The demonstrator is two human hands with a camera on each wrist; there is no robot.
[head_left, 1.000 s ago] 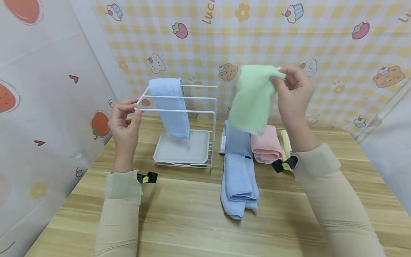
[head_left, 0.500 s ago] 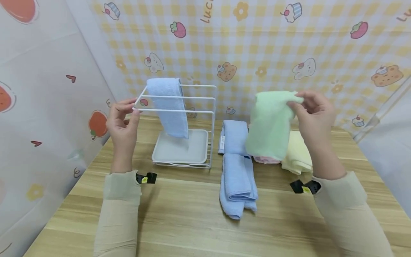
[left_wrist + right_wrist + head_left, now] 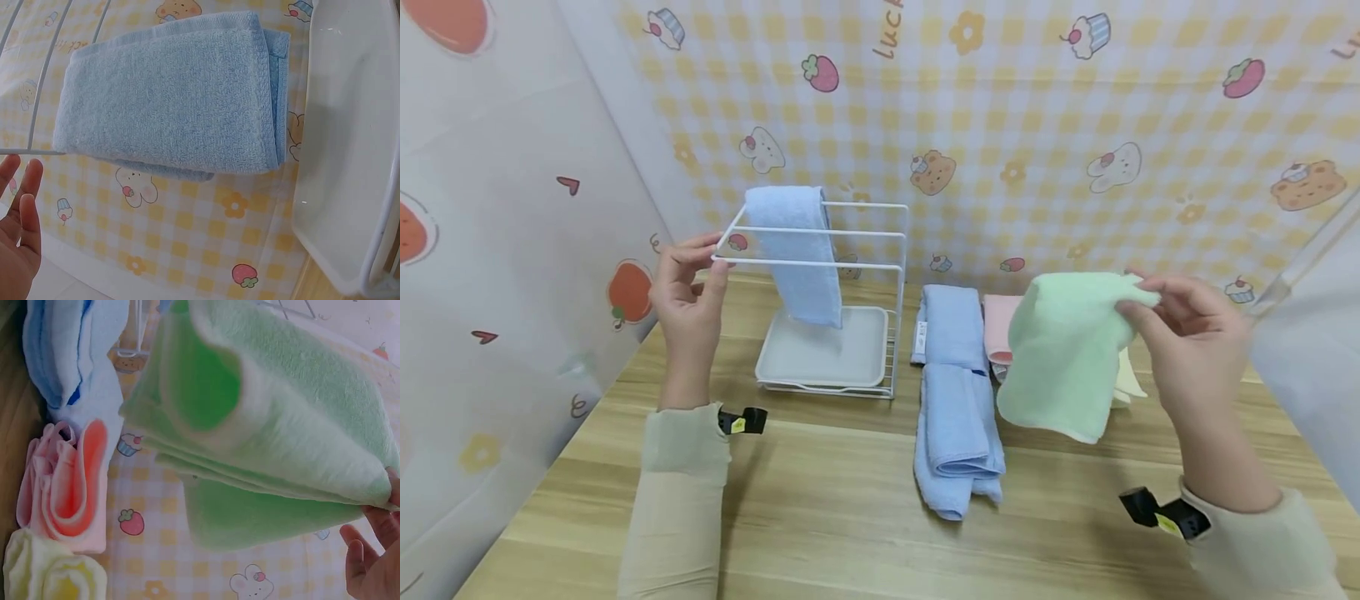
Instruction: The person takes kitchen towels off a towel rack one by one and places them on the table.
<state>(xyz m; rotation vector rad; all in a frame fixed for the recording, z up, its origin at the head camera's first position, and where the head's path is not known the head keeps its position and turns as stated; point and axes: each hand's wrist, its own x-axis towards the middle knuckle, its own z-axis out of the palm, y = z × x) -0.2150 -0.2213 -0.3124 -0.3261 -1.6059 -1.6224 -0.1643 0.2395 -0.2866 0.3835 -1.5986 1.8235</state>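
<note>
My left hand pinches the front left corner of a white wire rack. Over the rack's rear bar hangs a light blue towel; the left wrist view shows its folded terry side. At the right, my right hand pinches one corner of a folded green towel, which dangles above the table. In the right wrist view the green towel's layers spread apart below the fingers. Behind it lie a folded pink towel and a pale yellow towel, both partly hidden in the head view.
A white tray sits in the rack's base. Folded blue towels lie on the wooden table right of the rack. A patterned cloth covers the back, and a printed curtain stands at the left.
My right hand has carried the green towel down and to the right, away from the rack, uncovering the blue towels. The left hand stays at the rack's corner.
</note>
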